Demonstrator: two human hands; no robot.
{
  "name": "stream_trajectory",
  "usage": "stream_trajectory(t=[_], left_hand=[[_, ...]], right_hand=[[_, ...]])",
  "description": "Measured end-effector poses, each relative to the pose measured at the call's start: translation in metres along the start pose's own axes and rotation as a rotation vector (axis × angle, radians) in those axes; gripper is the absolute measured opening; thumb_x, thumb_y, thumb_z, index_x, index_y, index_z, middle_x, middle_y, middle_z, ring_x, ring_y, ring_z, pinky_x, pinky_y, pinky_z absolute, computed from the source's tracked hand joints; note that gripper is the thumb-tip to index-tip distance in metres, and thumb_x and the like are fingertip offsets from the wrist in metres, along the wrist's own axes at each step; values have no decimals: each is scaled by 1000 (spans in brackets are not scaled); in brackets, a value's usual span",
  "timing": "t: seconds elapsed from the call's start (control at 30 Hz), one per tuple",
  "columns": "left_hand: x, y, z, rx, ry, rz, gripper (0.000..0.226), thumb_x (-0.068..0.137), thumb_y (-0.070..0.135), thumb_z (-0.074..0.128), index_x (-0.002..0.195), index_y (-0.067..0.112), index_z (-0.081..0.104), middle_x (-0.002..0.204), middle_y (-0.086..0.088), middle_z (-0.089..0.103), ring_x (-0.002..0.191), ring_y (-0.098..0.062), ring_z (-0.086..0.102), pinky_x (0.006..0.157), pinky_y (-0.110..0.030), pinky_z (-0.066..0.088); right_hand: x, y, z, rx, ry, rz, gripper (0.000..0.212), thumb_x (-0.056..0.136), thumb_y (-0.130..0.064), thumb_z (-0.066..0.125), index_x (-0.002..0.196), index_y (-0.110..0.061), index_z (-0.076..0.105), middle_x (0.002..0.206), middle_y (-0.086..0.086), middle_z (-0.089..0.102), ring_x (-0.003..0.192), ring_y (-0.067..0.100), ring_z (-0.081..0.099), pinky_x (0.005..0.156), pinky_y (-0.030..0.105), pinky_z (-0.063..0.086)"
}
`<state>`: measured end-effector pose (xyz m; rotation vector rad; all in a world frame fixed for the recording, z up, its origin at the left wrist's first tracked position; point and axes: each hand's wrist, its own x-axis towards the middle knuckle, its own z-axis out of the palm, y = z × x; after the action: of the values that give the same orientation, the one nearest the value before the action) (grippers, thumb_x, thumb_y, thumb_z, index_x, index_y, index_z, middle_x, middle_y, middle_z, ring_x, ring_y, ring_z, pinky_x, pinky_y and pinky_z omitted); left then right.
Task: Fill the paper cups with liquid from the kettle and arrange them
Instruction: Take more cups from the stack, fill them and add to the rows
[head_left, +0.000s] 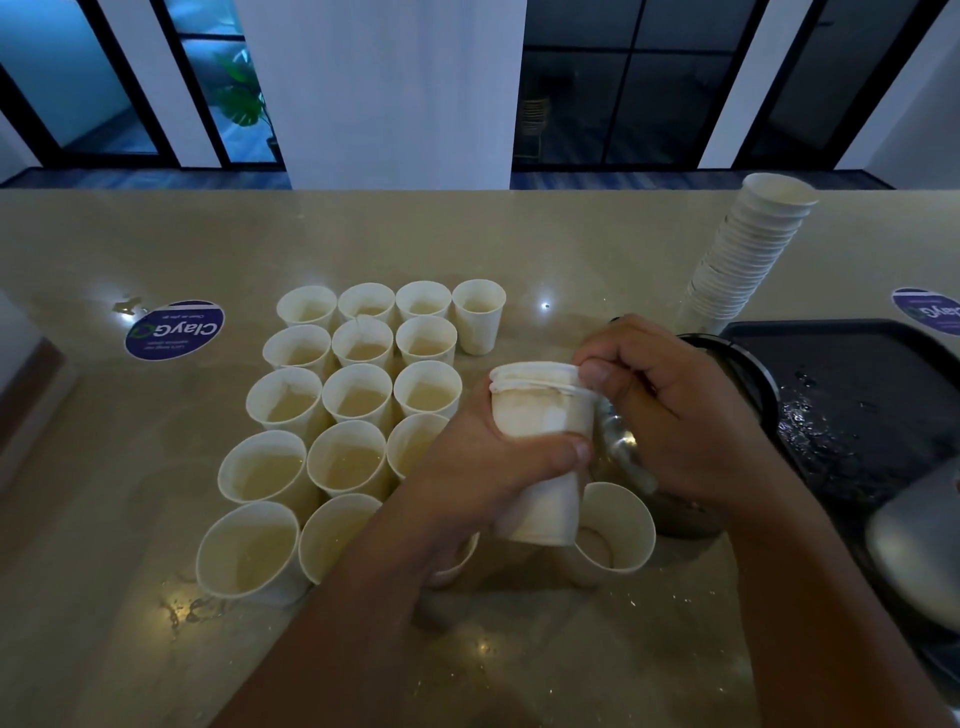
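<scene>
A wide beige desk carried everything. On its left half stood a block of filled paper cups, rims nearly touching, in rows running away from the viewer, each holding pale liquid. At the far right a tall leaning stack of empty cups stood beside a wet black tray. The kettle sat mostly hidden behind the right hand, only its dark rim and a shiny patch showing. One empty cup stood on the desk near the viewer, just right of the block.

In the middle, held above the desk, was a small nested bunch of cups. The left hand was wrapped round its side, thumb across the front. The right hand had its fingers curled, thumb and fingertips pinching the topmost rim.

The step in hand appeared to be peeling one cup free. To do it well, the left hand's grip would need to stay firm but not crushing, while the right lifted only the top rim, straight up, clear of the filled cups.
</scene>
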<state>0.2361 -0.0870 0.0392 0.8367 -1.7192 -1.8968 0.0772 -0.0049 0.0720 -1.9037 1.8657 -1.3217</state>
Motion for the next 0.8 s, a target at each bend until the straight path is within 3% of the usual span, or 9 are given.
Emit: stream_trajectory(t=[0.17,0.27,0.33,0.43,0.5,0.57,0.67,0.8], left_hand=[[-1,5,-6,47,-13,-24,67,68,19,89,123,31,52,102,4,68,90,-11,68,66,-23,56],[-8,9,-6,68,13,-79,73,65,27,86,128,40,49,103,10,66,84,-4,68,62,-22,57],[-5,16,-12,-21,103,-73,73,58,38,86,125,38,55,103,5,70,80,-8,71,59,-29,58],[17,29,-31,-136,293,-17,71,61,49,82,123,24,60,108,-8,71,92,-26,71,66,-42,59],[36,39,-44,-164,405,52,77,58,59,73,125,23,59,113,-9,70,100,-29,70,78,-48,59],[55,49,-54,-110,511,132,72,64,58,73,126,26,55,114,-1,67,101,-21,68,80,-42,59],[87,58,-62,36,594,229,55,79,42,77,125,25,52,109,8,60,97,-11,62,75,-28,54],[119,55,-67,232,500,220,61,80,32,79,132,29,47,119,6,54,96,-5,57,74,-20,52]], right_hand=[[17,-1,1,25,135,99,29,102,-11,53,88,-36,56,77,-14,56,70,0,51,62,12,40],[37,2,-15,-1,313,177,18,104,-20,51,93,-29,60,69,-9,55,60,-1,48,56,12,38],[50,6,-22,-49,339,202,13,103,-22,53,98,-24,65,71,-10,59,58,-3,52,56,8,38],[63,17,-8,-65,215,241,10,101,-21,60,102,-25,68,79,-15,61,63,-5,57,59,7,41],[68,30,9,-123,99,254,11,98,-18,64,103,-22,72,82,-14,61,67,-5,57,64,6,43],[72,47,27,-160,-19,281,10,97,-17,65,101,-19,74,85,-11,61,72,-2,57,71,7,44],[73,70,47,-187,-138,325,10,95,-15,68,101,-15,76,91,-8,62,78,7,59,75,14,45],[68,81,61,-245,-288,352,11,97,-15,64,102,-19,74,93,-12,61,85,6,56,63,0,36]])
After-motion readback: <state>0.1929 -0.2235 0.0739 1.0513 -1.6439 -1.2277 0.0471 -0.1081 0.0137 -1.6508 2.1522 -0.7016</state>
